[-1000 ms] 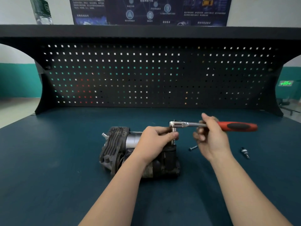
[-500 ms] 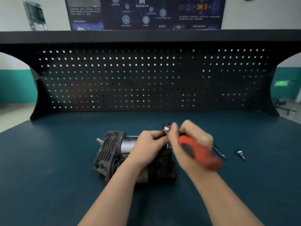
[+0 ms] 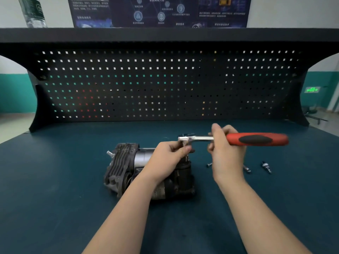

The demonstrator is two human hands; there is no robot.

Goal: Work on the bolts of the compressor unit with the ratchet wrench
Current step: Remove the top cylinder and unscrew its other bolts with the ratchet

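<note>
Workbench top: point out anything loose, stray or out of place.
A loose bolt and two small metal bits lie scattered on the bench right of the compressor unit, behind the right hand. Nothing looks spilled or damaged.

No wording can be read; print on the dark wall poster [image 3: 159, 11], the bottle label [image 3: 34, 11] and the green lit sign [image 3: 311, 89] is too blurred.

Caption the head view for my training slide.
Left hand steadies ratchet wrench head on compressor unit; right hand holds its shaft.
</note>
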